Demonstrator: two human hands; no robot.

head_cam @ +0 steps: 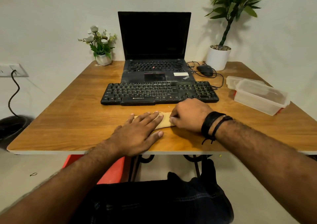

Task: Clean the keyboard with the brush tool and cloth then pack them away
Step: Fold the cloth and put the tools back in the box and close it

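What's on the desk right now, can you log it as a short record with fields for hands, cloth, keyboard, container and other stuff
left hand: flat, fingers straight, pressing the cloth
right hand: fingers curled, pinching the cloth's right end
cloth: tan, folded, on the table in front of the keyboard
keyboard: black, dusty, before the laptop
container: clear plastic, lid behind it
brush: not seen
other: mouse, two potted plants

cloth (165,121): mostly hidden under both hands | plant (240,2): top cut off, upper right | wall socket (10,70): cut by left edge
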